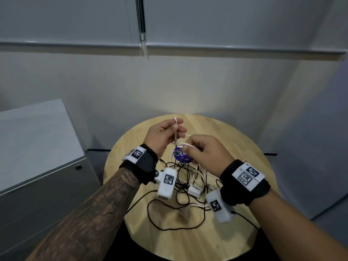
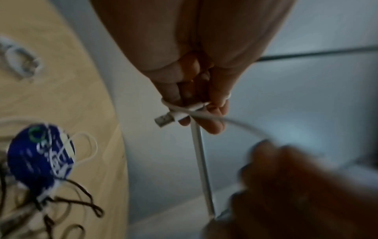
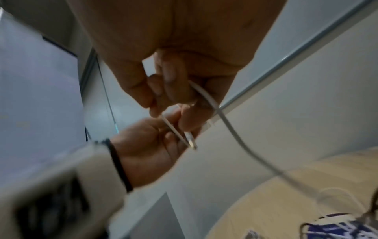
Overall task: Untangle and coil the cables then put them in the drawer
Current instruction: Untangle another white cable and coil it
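Observation:
Over the round wooden table (image 1: 235,140), both hands hold one thin white cable (image 2: 206,116). My left hand (image 1: 169,131) pinches its end just behind the USB plug (image 2: 163,120), with a small loop wound round the fingers. My right hand (image 1: 195,147) pinches the same white cable (image 3: 206,97) a little further along; from there it drops to the table. A tangle of black and white cables (image 1: 186,178) lies below the hands, with a white charger block (image 1: 194,191) in it.
A round blue sticker (image 1: 181,155) sits on the table under the hands. A grey drawer cabinet (image 1: 37,166) with a lock stands to the left of the table, its drawers closed. Grey walls stand behind and to the right.

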The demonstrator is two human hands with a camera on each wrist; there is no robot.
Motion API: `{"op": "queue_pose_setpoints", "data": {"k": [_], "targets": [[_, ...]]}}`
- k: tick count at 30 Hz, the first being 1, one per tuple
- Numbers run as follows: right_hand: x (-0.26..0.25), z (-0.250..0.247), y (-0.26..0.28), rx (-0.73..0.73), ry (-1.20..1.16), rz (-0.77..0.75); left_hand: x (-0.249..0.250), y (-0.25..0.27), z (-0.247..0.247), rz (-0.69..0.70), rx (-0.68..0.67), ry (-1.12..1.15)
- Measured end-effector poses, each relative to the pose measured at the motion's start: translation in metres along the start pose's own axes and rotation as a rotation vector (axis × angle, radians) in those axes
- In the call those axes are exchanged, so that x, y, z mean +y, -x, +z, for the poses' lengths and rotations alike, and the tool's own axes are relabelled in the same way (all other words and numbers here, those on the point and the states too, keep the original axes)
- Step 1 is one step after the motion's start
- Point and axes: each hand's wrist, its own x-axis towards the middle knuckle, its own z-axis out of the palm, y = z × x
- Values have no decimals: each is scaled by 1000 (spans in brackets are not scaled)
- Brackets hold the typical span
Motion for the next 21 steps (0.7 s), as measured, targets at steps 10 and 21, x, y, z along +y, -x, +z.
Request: {"op": "queue_pose_setpoints", "data": {"k": [10,21], "targets": [[1,-37,-32,414,-93,33,6,22,25,-148,-209,-187],[27,16,1,-43,14,136,16,8,14,-122,4,400]]}}
